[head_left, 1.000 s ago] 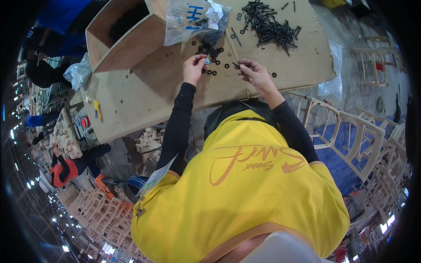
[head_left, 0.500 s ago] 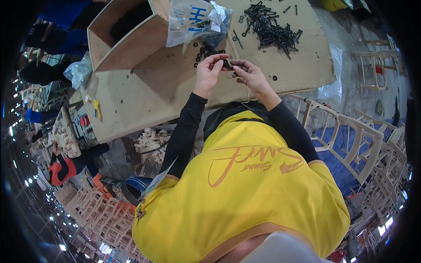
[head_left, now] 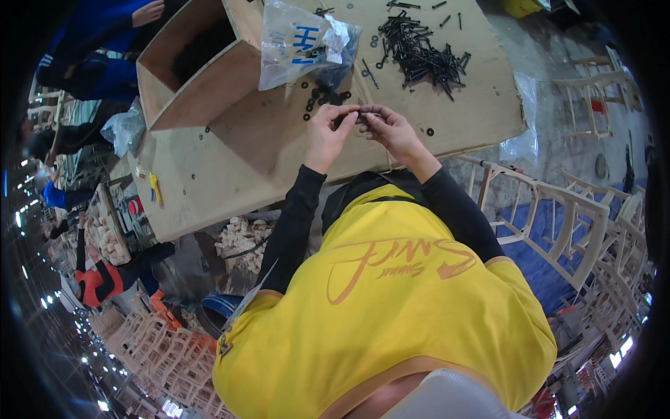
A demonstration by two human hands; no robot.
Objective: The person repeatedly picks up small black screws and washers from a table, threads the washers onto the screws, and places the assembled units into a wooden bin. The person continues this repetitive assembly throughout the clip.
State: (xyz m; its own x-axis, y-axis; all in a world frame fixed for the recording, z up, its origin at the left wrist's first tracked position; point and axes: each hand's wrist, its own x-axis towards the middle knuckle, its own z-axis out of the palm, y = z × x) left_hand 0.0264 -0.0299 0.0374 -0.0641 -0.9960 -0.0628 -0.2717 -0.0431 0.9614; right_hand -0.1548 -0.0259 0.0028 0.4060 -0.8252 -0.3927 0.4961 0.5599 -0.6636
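Note:
Over the near part of the cardboard-covered table, my left hand and my right hand meet fingertip to fingertip. Both pinch a small black bolt, mostly hidden by the fingers; washers on it are too small to make out for certain. Just beyond my left hand lie loose black washers, beside a clear plastic bag with dark small parts inside. Farther right is a heap of black bolts. One washer lies alone to the right of my right hand.
An open wooden box with dark contents stands at the table's left. Near the left edge lies a yellow-handled tool. Wooden chair frames stand on the floor to the right. Other people are off to the left.
My hands have drawn closer together around the black bolt, and the fingers have shifted on it. The whole view has tilted slightly, so the table items appear a little shifted.

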